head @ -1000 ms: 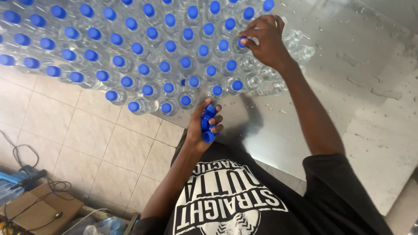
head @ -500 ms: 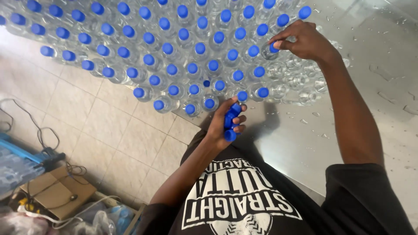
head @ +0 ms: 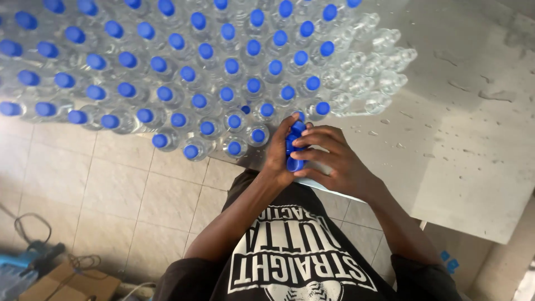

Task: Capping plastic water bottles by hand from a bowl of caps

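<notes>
My left hand (head: 278,153) holds a stack of blue caps (head: 293,146) at the near edge of the metal table (head: 473,139). My right hand (head: 334,159) is beside it, fingers pinching a cap on that stack. Many clear plastic bottles with blue caps (head: 184,72) stand packed on the table just beyond my hands. Several clear bottles with no caps (head: 373,67) stand at the right end of the group.
The wet metal table surface stretches to the right of the bottles. Beige floor tiles (head: 100,189) lie to the left. A cardboard box (head: 67,287) and cables (head: 33,234) sit on the floor at the lower left.
My right hand has come back from the uncapped bottles at the far right to the cap stack in my left hand. The view shifted so the bottles sit further left.
</notes>
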